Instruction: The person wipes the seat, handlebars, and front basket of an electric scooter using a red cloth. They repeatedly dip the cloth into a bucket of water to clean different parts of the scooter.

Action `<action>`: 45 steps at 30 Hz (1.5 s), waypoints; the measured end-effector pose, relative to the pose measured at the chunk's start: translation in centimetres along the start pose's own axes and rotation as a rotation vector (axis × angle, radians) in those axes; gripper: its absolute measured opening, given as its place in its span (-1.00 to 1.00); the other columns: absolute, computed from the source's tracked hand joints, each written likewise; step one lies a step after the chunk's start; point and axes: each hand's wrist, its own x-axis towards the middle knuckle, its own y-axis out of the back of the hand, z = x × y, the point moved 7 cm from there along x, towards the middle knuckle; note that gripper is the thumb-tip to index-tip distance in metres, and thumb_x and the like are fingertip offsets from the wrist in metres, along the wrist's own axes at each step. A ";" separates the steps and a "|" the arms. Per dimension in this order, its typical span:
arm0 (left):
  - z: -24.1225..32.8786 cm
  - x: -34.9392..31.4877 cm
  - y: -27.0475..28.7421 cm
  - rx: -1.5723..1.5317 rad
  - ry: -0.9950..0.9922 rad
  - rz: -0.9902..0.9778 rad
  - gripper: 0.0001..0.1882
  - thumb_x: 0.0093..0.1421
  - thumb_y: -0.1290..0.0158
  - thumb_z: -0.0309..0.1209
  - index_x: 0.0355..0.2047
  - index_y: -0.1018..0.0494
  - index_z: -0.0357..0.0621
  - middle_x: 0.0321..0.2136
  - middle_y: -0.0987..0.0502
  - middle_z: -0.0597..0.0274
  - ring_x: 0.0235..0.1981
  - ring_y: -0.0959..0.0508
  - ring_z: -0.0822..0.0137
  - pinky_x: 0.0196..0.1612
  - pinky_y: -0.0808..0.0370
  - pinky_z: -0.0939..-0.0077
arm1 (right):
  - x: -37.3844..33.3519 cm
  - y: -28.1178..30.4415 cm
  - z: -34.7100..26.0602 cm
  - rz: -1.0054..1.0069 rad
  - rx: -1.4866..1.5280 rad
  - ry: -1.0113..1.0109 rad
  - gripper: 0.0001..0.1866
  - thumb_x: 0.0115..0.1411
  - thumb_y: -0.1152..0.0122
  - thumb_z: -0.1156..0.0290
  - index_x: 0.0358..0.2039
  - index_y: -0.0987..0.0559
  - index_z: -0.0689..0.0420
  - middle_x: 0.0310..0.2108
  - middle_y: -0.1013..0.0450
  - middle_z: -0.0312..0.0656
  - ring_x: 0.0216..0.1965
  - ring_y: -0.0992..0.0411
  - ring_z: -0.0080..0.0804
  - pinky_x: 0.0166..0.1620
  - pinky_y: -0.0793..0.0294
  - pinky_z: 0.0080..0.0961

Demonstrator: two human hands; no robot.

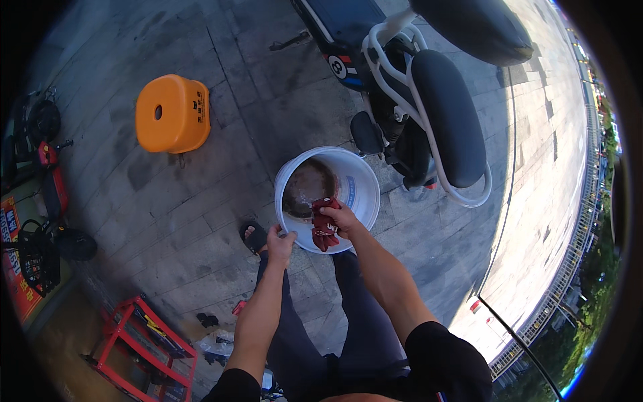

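A white plastic bucket (pixel 362 194) stands before my feet, tilted a little, with murky brownish water (pixel 307 187) at its bottom. My left hand (pixel 280 245) grips the bucket's near-left rim, fingers closed on it. In my right hand (pixel 342 219) is a bunched dark red cloth (pixel 325 231) with pale print, held inside the bucket's mouth near its near wall. The cloth hangs above the water, and my fingers are wrapped round it.
An orange plastic stool (pixel 158 120) stands at the far left. Right of the bucket is an electric scooter with a black seat (pixel 447 117) and white rack. A red tool cart (pixel 120 335) stands at lower left. More vehicles (pixel 57 181) line the left edge. Grey paving lies underfoot.
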 end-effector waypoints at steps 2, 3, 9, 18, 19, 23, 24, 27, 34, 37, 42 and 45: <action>-1.5 2.0 1.0 0.003 0.027 -0.010 -0.52 0.03 -0.17 -0.58 -0.02 -0.31 -0.34 -0.23 -0.49 0.11 -0.30 -0.54 0.34 -0.25 -0.48 0.46 | 1.3 0.4 0.1 0.134 -0.080 0.062 -0.60 0.10 -0.31 0.46 -0.03 -0.48 0.16 -0.21 -0.54 -0.14 -0.27 -0.55 -0.30 -0.19 -0.59 -0.37; -2.5 2.6 1.6 0.013 0.063 -0.021 -0.51 0.03 -0.18 -0.58 -0.01 -0.31 -0.34 -0.23 -0.49 0.11 -0.29 -0.54 0.34 -0.25 -0.48 0.45 | 1.7 0.3 -0.2 0.194 -0.191 0.128 -0.61 0.09 -0.33 0.43 -0.05 -0.50 0.17 -0.22 -0.55 -0.14 -0.26 -0.55 -0.31 -0.19 -0.58 -0.37; -2.7 5.3 5.8 0.250 0.028 -0.118 -0.37 0.15 -0.18 -0.42 0.19 -0.21 -0.31 0.14 -0.34 0.00 0.08 -0.43 0.23 -0.07 -0.47 0.38 | -0.3 -1.8 -1.4 0.563 -0.834 0.190 -0.61 0.02 -0.42 0.27 -0.21 -0.55 0.22 -0.34 -0.56 -0.12 -0.28 -0.55 -0.35 -0.18 -0.53 -0.38; 9.0 -5.0 17.2 0.254 0.274 -0.187 -0.53 0.27 -0.05 -0.37 0.16 -0.27 -0.18 -0.24 -0.41 0.31 -0.30 -0.44 0.45 -0.30 -0.46 0.50 | -5.0 -1.6 -1.2 0.620 0.047 0.397 -0.46 0.03 -0.35 0.40 0.04 -0.42 0.19 -0.07 -0.46 -0.08 -0.11 -0.49 -0.27 -0.12 -0.54 -0.33; 10.5 -6.0 18.4 0.286 0.304 -0.153 -0.56 0.27 -0.05 -0.39 0.14 -0.29 -0.19 -0.30 -0.40 0.33 -0.33 -0.42 0.48 -0.33 -0.46 0.54 | -5.4 -1.5 -1.7 0.587 0.069 0.465 -0.46 0.02 -0.35 0.42 0.03 -0.43 0.20 -0.09 -0.47 -0.09 -0.13 -0.49 -0.28 -0.12 -0.54 -0.34; 16.0 -7.6 18.9 0.262 0.281 -0.156 -0.60 0.29 -0.03 -0.40 0.11 -0.30 -0.19 -0.25 -0.45 0.25 -0.32 -0.47 0.41 -0.35 -0.49 0.51 | -8.2 0.2 -1.4 0.696 0.210 0.437 -0.48 0.00 -0.38 0.51 0.00 -0.45 0.24 -0.14 -0.50 -0.13 -0.19 -0.51 -0.32 -0.11 -0.55 -0.37; 17.4 -7.2 18.1 0.256 0.268 -0.163 -0.61 0.29 -0.03 -0.40 0.10 -0.30 -0.19 -0.24 -0.45 0.23 -0.32 -0.48 0.39 -0.36 -0.49 0.50 | -9.0 0.0 -1.5 0.670 0.286 0.440 -0.49 0.01 -0.38 0.52 0.00 -0.45 0.23 -0.15 -0.50 -0.14 -0.20 -0.52 -0.33 -0.12 -0.56 -0.37; 22.0 -5.5 15.9 0.274 0.224 -0.196 -0.61 0.29 -0.04 -0.38 0.10 -0.30 -0.18 -0.19 -0.47 0.18 -0.33 -0.50 0.34 -0.34 -0.50 0.46 | -12.0 -0.6 -2.4 0.657 0.628 0.532 -0.55 0.02 -0.37 0.57 -0.05 -0.46 0.20 -0.23 -0.51 -0.18 -0.23 -0.52 -0.35 -0.14 -0.55 -0.36; 33.3 0.1 13.4 0.708 0.254 -0.203 -0.55 0.26 -0.08 -0.31 0.12 -0.30 -0.17 -0.15 -0.48 0.13 -0.31 -0.52 0.28 -0.32 -0.51 0.43 | -25.1 5.0 -14.0 1.008 0.598 1.106 -0.43 0.07 -0.39 0.49 0.07 -0.35 0.20 -0.04 -0.40 -0.13 -0.02 -0.43 -0.39 0.02 -0.49 -0.41; 38.1 3.1 12.3 0.809 0.243 -0.201 -0.53 0.25 -0.09 -0.31 0.12 -0.30 -0.18 -0.15 -0.48 0.13 -0.30 -0.53 0.27 -0.31 -0.51 0.42 | -28.4 9.7 -21.1 1.385 0.384 1.144 -0.42 0.04 -0.43 0.42 0.06 -0.39 0.20 -0.07 -0.44 -0.16 -0.08 -0.45 -0.41 0.01 -0.46 -0.47; 46.4 4.3 8.2 0.845 0.156 -0.218 -0.50 0.26 -0.10 -0.28 0.14 -0.28 -0.23 -0.13 -0.49 0.12 -0.29 -0.53 0.28 -0.26 -0.51 0.42 | -23.5 10.1 -30.2 1.879 -0.113 0.494 -0.59 0.08 -0.29 0.18 -0.05 -0.54 -0.02 -0.05 -0.45 -0.02 -0.05 -0.42 0.07 -0.01 -0.44 -0.10; 49.9 3.4 4.0 0.882 0.126 -0.253 -0.51 0.27 -0.10 -0.28 0.13 -0.29 -0.22 -0.13 -0.50 0.13 -0.28 -0.53 0.29 -0.23 -0.51 0.44 | -16.9 4.9 -37.3 1.799 -0.334 0.636 -0.60 0.01 -0.35 0.19 -0.11 -0.54 -0.08 -0.08 -0.45 -0.13 -0.08 -0.41 0.01 -0.10 -0.44 -0.05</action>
